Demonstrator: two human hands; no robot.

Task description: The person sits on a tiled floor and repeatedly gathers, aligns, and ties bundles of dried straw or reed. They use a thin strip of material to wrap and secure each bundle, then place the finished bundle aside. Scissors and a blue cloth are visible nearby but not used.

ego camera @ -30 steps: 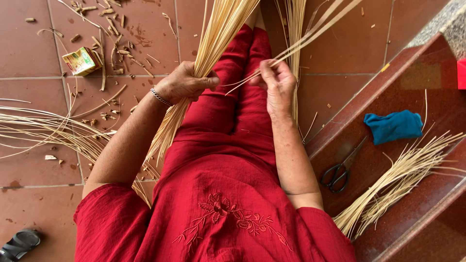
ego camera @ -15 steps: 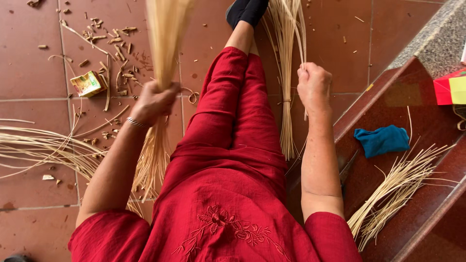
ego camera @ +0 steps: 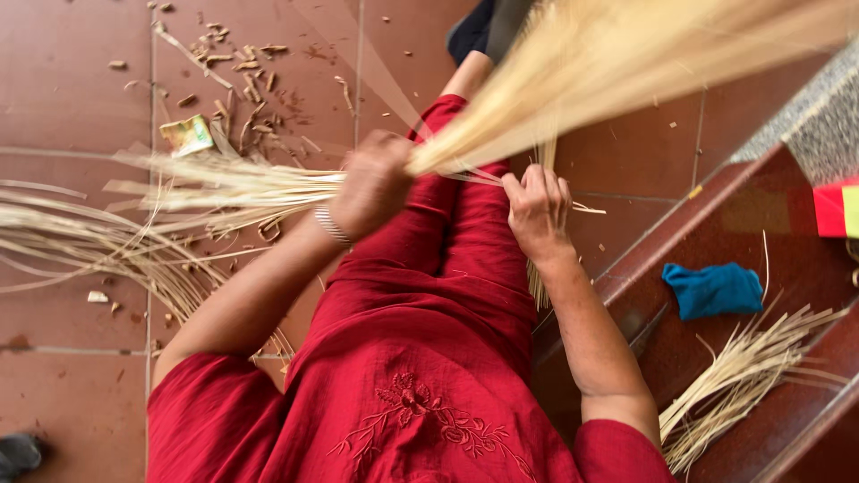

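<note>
A thick bundle of pale straw-coloured reed strips (ego camera: 626,80) is gripped in the closed left hand (ego camera: 374,183) above the red-clothed lap (ego camera: 447,268), while a few strips are pinched by the right hand (ego camera: 537,210).

The bundle (ego camera: 626,72) smears into a pale blur toward the top right and runs off the edge. Inside the left hand (ego camera: 374,183) the grip on the strips is hidden, and the hand itself is soft. A dark shoe (ego camera: 18,454) is cropped at the bottom left. The feet (ego camera: 483,27) are cut by the top edge. The packet (ego camera: 186,136) is too small to make out.
</note>
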